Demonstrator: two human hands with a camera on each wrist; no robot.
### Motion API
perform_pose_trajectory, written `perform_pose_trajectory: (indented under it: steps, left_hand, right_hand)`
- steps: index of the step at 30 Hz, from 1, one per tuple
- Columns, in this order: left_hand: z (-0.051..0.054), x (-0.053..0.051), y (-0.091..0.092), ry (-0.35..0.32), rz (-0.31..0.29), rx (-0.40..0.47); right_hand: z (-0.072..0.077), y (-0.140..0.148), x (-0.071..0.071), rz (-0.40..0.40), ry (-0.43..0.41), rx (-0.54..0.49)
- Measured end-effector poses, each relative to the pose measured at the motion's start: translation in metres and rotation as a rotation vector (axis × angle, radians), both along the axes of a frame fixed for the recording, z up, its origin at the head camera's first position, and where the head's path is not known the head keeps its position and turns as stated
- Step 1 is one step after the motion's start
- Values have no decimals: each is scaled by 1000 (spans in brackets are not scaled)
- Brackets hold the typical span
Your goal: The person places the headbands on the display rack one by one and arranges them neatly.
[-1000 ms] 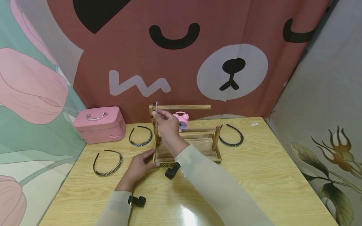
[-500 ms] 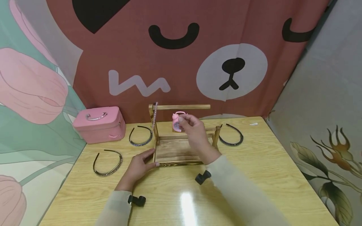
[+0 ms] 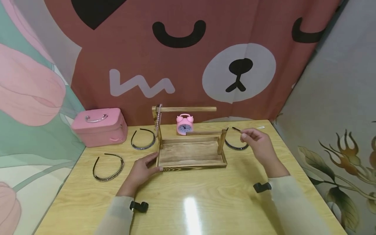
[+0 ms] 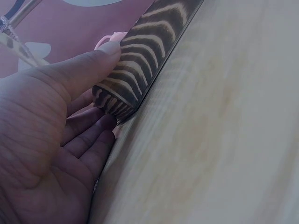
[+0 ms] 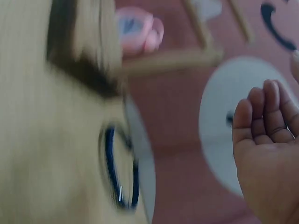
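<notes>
My left hand (image 3: 140, 173) holds the front left corner of a wooden rack (image 3: 194, 167). In the left wrist view its thumb lies on the dark striped corner (image 4: 140, 56) and the fingers are on the other side. One beaded headband (image 3: 158, 118) hangs at the left end of the rack's upper bar (image 3: 188, 109). My right hand (image 3: 259, 147) is over a dark headband (image 3: 236, 148) right of the rack. The right wrist view shows that headband (image 5: 112, 163) apart from the hand (image 5: 268, 140), whose fingers are loosely bent and hold nothing; the thumb is mostly cut off.
Two more headbands (image 3: 144, 148) (image 3: 108, 178) lie left of the rack. A pink case (image 3: 100, 129) stands at the back left. Behind the rack is a pink alarm clock (image 3: 185, 124). A small white item (image 3: 260, 127) lies near the back right edge of the table (image 3: 164, 209).
My right hand has let go of the beaded headband on the upper bar and moved right, past the clock, to the dark headband. My left hand has stayed at the rack's corner.
</notes>
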State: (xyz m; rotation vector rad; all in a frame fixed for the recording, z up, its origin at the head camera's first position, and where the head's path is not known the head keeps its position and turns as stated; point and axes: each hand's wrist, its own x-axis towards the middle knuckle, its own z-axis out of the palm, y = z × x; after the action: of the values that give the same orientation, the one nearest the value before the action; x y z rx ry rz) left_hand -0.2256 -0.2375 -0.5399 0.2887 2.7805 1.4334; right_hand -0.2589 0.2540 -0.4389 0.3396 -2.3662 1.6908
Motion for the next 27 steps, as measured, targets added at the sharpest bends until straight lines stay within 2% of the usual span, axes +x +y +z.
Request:
perform_pose_trajectory:
  steps: [4, 7, 11, 17, 23, 27]
  left_hand:
    - [1, 0, 1, -13, -13, 5]
    - [2, 0, 1, -20, -13, 3]
    - [1, 0, 0, -26, -6, 6]
    - [2, 2, -3, -20, -4, 31]
    - [2, 2, -2, -30, -14, 45]
    - [1, 1, -1, -34, -8, 45]
  right_hand:
    - [-18, 33, -5, -124, -38, 224]
    - [-31, 49, -15, -158, -35, 412]
    - [-50, 60, -32, -102, -31, 606]
    - [-63, 58, -58, 24, -79, 745]
    - [-71, 62, -69, 90, -52, 882]
    - [-71, 62, -71, 144, -12, 917]
